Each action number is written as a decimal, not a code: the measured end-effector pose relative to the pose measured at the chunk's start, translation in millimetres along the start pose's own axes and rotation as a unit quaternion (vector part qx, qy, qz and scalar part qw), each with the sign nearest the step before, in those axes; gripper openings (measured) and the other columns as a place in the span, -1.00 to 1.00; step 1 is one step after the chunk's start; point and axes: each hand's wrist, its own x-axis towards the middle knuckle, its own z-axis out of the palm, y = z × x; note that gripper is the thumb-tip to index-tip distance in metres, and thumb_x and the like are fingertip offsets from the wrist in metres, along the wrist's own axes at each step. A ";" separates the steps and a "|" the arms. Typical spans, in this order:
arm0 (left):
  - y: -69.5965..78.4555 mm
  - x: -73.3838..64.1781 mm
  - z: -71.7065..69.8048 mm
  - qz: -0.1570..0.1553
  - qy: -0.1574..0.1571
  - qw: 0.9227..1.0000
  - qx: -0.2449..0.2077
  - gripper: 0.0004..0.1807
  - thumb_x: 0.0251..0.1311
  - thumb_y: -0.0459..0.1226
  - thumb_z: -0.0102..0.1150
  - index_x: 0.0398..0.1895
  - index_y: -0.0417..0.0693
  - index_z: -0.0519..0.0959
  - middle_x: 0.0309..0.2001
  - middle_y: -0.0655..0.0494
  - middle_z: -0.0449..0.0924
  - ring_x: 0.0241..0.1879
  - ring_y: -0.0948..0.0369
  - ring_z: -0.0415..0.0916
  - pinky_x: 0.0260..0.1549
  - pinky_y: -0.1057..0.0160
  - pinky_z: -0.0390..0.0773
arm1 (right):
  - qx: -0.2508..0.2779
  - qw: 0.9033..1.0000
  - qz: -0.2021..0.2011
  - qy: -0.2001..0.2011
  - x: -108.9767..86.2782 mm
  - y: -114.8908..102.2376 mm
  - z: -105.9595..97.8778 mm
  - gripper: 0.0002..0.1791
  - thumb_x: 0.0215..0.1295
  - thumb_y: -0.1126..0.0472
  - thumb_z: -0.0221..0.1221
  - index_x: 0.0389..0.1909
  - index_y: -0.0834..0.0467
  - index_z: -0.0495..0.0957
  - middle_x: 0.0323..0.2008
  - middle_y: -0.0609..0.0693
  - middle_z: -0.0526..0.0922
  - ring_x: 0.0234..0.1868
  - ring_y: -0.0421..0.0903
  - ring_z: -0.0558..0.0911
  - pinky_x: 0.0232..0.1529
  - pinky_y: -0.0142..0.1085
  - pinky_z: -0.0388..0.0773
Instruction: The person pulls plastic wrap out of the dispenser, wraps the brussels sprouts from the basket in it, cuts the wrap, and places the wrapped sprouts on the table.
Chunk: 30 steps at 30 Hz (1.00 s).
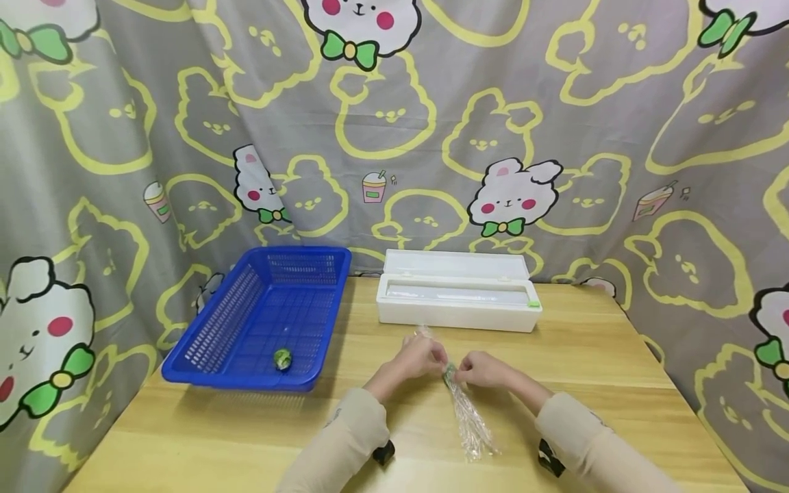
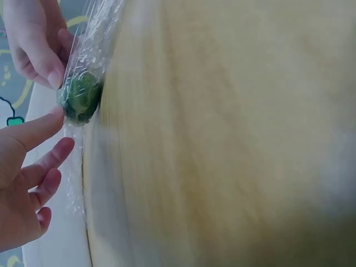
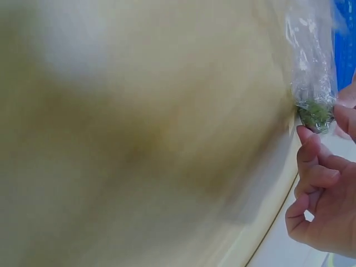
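Above the wooden table, both hands meet at a Brussels sprout (image 2: 82, 100) wrapped in clear plastic film (image 1: 473, 424). The film stretches away from it in long crinkled tails on both sides. My left hand (image 1: 422, 357) pinches at one side of the sprout, an index finger against it and the other fingers loosely bent in the left wrist view. From the opposite side, my right hand (image 1: 483, 370) pinches it with thumb and finger, its remaining fingers curled in the right wrist view. Another green sprout (image 1: 282, 359) lies in the blue basket (image 1: 335, 322).
Behind the hands stands a long white cling film box (image 1: 456, 315), lid raised, with a roll inside and a green piece at its right end. The blue basket sits on the left of the table (image 1: 604, 342). A patterned grey curtain (image 1: 431, 137) hangs behind.
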 end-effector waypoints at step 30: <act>7.9 -30.0 -3.2 0.026 -0.067 0.997 0.010 -0.82 -0.05 -0.15 0.36 -0.32 0.11 0.66 -0.26 0.32 0.70 -0.16 0.37 0.46 -0.13 0.34 0.13 | -0.266 0.936 -0.197 0.116 -46.2 -13.3 45.2 -0.65 0.05 0.18 0.29 -0.14 0.16 0.44 -0.45 -0.10 0.58 -0.55 -0.34 0.43 -0.50 -0.53 0.40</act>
